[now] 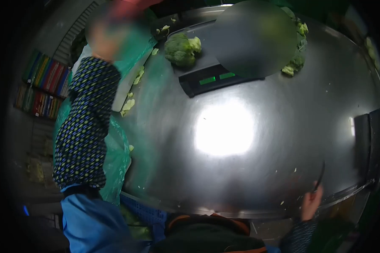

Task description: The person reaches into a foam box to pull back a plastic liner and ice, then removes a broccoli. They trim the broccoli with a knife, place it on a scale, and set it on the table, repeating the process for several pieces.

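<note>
My right hand [311, 203] is at the front right edge of the metal table, fingers wrapped round a knife with a thin dark blade [322, 170] pointing up and away. My left arm stretches far forward in a patterned sleeve. At its end my left hand [103, 40] is blurred, over green plastic film [133, 52], and its fingers cannot be made out. A broccoli head [180, 49] lies on its side on the scale [211, 80], with its cut stem to the right. A large blurred patch hides much of the scale's platform.
More broccoli [297, 65] lies beyond the scale at the right. Leaf scraps [128, 105] line the left edge of the metal table [169, 139]. A green plastic bag [116, 156] hangs beside my left sleeve, and a blue crate [145, 209] stands below the front edge.
</note>
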The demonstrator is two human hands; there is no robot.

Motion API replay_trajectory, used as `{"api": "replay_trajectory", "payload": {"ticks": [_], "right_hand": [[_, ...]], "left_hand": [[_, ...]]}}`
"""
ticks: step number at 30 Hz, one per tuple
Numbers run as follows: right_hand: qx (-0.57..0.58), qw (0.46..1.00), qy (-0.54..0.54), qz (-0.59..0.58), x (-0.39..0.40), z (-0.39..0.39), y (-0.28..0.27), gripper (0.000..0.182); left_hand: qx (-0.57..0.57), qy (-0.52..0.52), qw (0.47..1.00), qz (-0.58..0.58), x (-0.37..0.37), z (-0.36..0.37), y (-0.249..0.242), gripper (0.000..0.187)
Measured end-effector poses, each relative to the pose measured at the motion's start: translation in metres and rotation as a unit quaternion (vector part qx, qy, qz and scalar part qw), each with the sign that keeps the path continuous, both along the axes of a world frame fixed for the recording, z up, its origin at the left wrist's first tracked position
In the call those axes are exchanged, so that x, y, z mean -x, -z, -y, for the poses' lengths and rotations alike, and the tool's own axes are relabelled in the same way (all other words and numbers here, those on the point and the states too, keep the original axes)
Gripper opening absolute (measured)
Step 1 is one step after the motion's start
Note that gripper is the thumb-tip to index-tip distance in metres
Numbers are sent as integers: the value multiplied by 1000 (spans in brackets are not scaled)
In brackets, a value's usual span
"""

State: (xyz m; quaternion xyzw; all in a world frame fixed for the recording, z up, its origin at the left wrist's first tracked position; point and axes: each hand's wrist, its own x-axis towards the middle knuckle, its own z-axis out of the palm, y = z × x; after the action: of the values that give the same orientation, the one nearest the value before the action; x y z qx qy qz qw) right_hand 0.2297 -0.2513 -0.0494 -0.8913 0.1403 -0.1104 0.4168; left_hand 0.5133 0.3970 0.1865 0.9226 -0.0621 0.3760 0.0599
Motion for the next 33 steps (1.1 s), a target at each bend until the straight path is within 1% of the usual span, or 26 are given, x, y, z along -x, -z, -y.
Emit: {"api": "replay_trajectory", "payload": {"ticks": [2,3,4,5,6,7,8,9,10,11,12,14,15,16,17,19,20,21,23,24,26,27,29,31,32,33], "right_hand": [[119,985,-25,-124,0,78,15,55],[118,984,-25,-130,7,113,40,55],[341,929,-65,-130,19,143,76,56],[546,823,-103,-122,31,158,95,57],[361,898,-106,-229,32,133,81,55],[157,927,-103,-325,22,64,37,53],[7,898,-107,-427,10,-34,-37,51],[-67,919,-265,-283,50,-60,-15,50],[-39,903,-410,-123,78,-95,13,47],[-135,855,-444,-234,61,-136,-31,43],[-228,784,-467,-340,31,-165,-71,39],[-238,850,-370,-290,12,-171,-68,28],[-248,889,-267,-278,-5,-170,-85,25],[-261,914,-194,-241,-12,-158,-80,25],[-234,930,-173,-223,-19,-143,-75,25],[-103,964,-174,-175,-20,-113,-57,33],[-27,969,-186,-159,-19,-105,-52,37],[-28,969,-185,-159,-18,-107,-50,37],[64,952,-225,-196,-15,-114,-45,45],[7,956,-234,-179,-7,-117,-30,45],[50,951,-275,-133,2,-127,-9,41],[51,951,-275,-132,4,-131,-5,41],[31,944,-277,-176,4,-140,-3,39],[17,952,-268,-149,0,-145,-3,38],[2,958,-258,-126,-2,-147,-2,37],[-21,958,-256,-129,-2,-148,-3,37]], "left_hand": [[15,-58,998,-28,32,-18,-3,45],[24,-66,997,-16,45,-20,-1,45],[33,-74,997,-3,55,-21,1,46],[33,-74,997,-8,64,-20,3,46],[33,-75,996,-22,71,-19,5,45],[32,-79,996,-36,75,-19,5,44],[31,-80,996,-40,75,-18,6,44],[44,-76,995,-46,72,-15,8,44],[57,-72,994,-52,68,-11,10,44],[56,-70,995,-54,60,-3,11,44],[58,-70,993,-72,51,8,11,46],[58,-69,992,-94,32,16,14,47],[70,-42,994,-78,20,18,15,48],[83,-16,994,-63,6,19,17,50],[82,-14,994,-66,-8,18,23,50],[73,33,995,-55,-38,11,47,54],[69,56,995,-48,-47,6,55,56],[70,-39,992,-99,-39,39,58,69],[79,-59,983,-153,-57,55,87,84],[103,-73,974,-187,-55,81,91,90],[126,-88,963,-221,-61,103,105,96],[115,-80,962,-235,-73,100,123,98],[106,-73,961,-244,-86,103,133,101],[214,-35,952,-218,-83,115,126,101],[306,27,929,-206,-75,126,124,97],[411,137,873,-225,-62,149,114,92]]}}
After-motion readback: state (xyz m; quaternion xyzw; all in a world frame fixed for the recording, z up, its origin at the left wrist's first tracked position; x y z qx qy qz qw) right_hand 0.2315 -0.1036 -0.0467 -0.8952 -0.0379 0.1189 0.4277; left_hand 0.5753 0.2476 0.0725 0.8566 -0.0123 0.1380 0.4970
